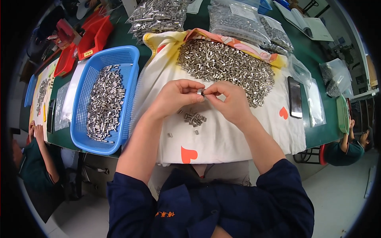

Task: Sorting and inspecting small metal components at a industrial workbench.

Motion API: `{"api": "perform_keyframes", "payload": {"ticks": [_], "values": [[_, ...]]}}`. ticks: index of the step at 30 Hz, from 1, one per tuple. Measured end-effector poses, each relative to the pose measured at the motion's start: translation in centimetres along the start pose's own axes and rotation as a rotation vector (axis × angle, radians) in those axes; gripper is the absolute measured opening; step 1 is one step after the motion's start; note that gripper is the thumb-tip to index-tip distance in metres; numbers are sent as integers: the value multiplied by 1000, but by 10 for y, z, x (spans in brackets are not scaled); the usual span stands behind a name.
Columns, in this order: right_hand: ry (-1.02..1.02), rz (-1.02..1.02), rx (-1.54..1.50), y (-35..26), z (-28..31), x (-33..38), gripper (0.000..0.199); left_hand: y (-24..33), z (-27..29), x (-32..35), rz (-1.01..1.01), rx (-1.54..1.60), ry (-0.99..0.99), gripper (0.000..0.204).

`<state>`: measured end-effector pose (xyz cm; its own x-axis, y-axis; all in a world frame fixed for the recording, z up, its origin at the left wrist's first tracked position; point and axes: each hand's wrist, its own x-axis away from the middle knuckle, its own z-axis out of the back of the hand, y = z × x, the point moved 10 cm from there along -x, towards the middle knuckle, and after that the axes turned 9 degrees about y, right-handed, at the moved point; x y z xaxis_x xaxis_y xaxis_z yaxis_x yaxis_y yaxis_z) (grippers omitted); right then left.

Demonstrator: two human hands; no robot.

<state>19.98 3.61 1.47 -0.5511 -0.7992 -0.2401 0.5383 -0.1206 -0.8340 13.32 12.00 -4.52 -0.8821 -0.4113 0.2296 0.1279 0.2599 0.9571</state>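
Note:
My left hand [176, 97] and my right hand [228, 99] meet over the middle of a white cloth [154, 115]. Both are closed in a pinch on one small metal cylinder [201, 92], which my fingertips partly cover. Just below them lies a small loose group of similar metal cylinders [194, 119], with a couple set apart nearer to me. Beyond my hands a large heap of these cylinders [226, 65] is spread on the cloth. To my left, a blue perforated basket [133, 67] holds many more of them.
Clear bags of metal parts [158, 18] and more bags [236, 23] line the back of the green table. A black phone [295, 97] lies at the cloth's right edge. Red bins [95, 37] stand at the far left. People work at the left and right [345, 152].

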Motion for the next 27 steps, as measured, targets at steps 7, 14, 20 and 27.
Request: {"api": "perform_keyframes", "payload": {"ticks": [7, 14, 20, 27], "values": [[132, 231, 153, -17, 6, 5, 7, 1, 2, 0, -21, -54, 55, 31], [-90, -96, 21, 8, -6, 1, 11, 4, -5, 5, 27, -90, -44, 31], [341, 124, 168, 16, 56, -21, 25, -1, -12, 8, 6, -196, -71, 29], [485, 251, 745, 62, 68, -50, 36, 0, -35, 16, -26, -429, -223, 28]]}}
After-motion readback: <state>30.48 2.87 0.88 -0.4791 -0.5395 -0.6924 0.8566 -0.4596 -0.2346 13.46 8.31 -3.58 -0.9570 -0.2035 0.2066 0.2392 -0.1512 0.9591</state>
